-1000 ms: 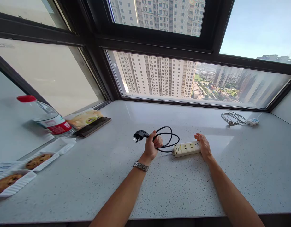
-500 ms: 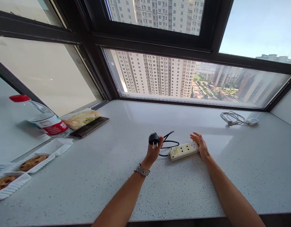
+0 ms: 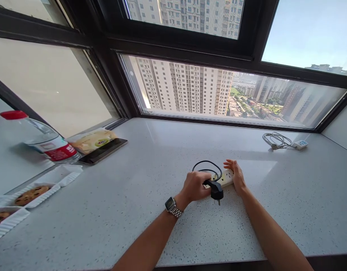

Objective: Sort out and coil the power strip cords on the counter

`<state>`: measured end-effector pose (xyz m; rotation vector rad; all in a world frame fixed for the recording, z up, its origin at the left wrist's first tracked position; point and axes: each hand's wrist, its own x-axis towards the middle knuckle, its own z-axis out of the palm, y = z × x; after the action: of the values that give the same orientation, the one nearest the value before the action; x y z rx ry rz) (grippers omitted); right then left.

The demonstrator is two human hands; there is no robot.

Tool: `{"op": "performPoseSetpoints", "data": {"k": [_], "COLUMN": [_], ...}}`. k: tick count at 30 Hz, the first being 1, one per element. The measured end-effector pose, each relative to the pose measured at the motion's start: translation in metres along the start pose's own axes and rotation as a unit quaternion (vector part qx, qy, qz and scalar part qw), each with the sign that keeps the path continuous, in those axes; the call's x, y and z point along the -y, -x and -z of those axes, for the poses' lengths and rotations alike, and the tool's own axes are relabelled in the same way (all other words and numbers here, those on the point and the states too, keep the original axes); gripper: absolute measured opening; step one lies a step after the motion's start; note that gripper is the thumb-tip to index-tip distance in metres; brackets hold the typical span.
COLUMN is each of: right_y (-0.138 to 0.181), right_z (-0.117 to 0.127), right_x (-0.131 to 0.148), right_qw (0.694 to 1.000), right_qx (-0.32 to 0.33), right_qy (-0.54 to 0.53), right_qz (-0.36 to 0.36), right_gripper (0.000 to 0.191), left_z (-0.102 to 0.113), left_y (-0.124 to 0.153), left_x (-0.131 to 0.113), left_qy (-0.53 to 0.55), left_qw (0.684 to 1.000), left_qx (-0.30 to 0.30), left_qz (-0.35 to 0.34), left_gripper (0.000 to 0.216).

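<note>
Plug [image 3: 216,187] held in left hand [image 3: 196,186], black, prongs pointing down, hanging just over the near edge of the power strip [image 3: 222,178]. Looks like the plugging-in step: plug brought over the strip, not yet pushed into any holes. Left hand closed tight around the plug's back and its cord [image 3: 206,165], which loops up behind the strip. Right hand [image 3: 235,175] open, fingers spread, resting against the far right end of the strip, seems to keep it from sliding. Strip flat on the tabletop [image 3: 190,233], between the two hands. Next move probably needs lining up the prongs with a set of holes, then pressing straight down while holding the strip in place. Hard to tell which holes sit under the prongs. Watch [image 3: 172,206] on left wrist.
</note>
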<state>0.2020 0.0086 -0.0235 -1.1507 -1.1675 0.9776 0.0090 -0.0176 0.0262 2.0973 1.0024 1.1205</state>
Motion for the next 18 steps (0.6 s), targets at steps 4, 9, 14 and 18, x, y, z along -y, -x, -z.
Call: {"op": "performPoseSetpoints", "data": {"k": [4, 9, 14, 18], "right_y": [0.000, 0.001, 0.001, 0.000], "right_z": [0.000, 0.000, 0.001, 0.001], "right_x": [0.000, 0.003, 0.003, 0.002], "right_qw": [0.999, 0.999, 0.999, 0.999], "right_qx": [-0.003, 0.002, 0.003, -0.003], "right_qy": [-0.035, -0.049, -0.047, -0.037], "right_qz": [0.000, -0.002, -0.007, -0.009], "right_gripper": [0.073, 0.068, 0.068, 0.071], "left_z": [-0.003, -0.008, -0.012, -0.015], "left_y": [0.003, 0.005, 0.003, 0.001], "left_x": [-0.005, -0.011, -0.018, -0.017], "left_qy": [-0.163, -0.273, -0.297, -0.298], "left_qw": [0.983, 0.947, 0.927, 0.923], "left_qx": [0.076, 0.142, 0.188, 0.194], "left_qz": [-0.046, -0.087, -0.126, -0.145], "left_gripper": [0.019, 0.018, 0.017, 0.025]}}
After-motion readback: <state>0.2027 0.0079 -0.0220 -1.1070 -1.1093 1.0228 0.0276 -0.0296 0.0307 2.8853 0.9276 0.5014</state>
